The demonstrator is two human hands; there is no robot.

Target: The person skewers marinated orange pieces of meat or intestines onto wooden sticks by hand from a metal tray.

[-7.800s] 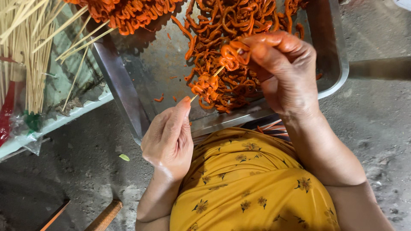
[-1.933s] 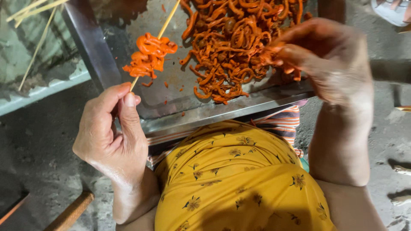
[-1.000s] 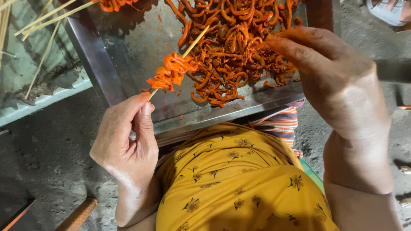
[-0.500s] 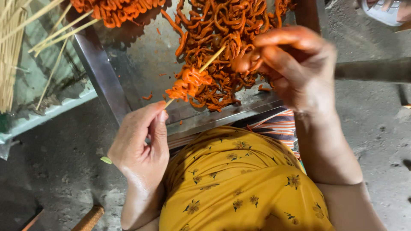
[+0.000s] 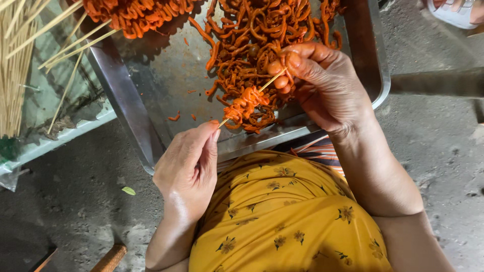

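Fingertips (image 5: 214, 132) of the left hand (image 5: 189, 168) pinch the near end of a thin bamboo skewer (image 5: 262, 86), thumb and forefinger closed tight on it. That skewer slants up and to the right, and a bunch of orange marinated strips (image 5: 244, 105) is threaded along its middle. At the far end, the right hand (image 5: 322, 83) closes its thumb and fingers around the skewer's tip, with another orange piece (image 5: 279, 75) pressed between them. Both hands work over the near part of a metal tray (image 5: 151, 85), which holds a loose heap of orange strips (image 5: 252, 35) just behind the right hand. A second mound of the same orange strips (image 5: 136, 12) lies at the tray's far left corner, with skewer sticks poking out of it towards the left. Left of the tray, a pile of bare bamboo sticks (image 5: 17, 70) rests on a pale green surface (image 5: 60, 136). Nearest the camera is the person's yellow flowered garment (image 5: 282, 216), and grey concrete floor (image 5: 443, 161) lies to the right.
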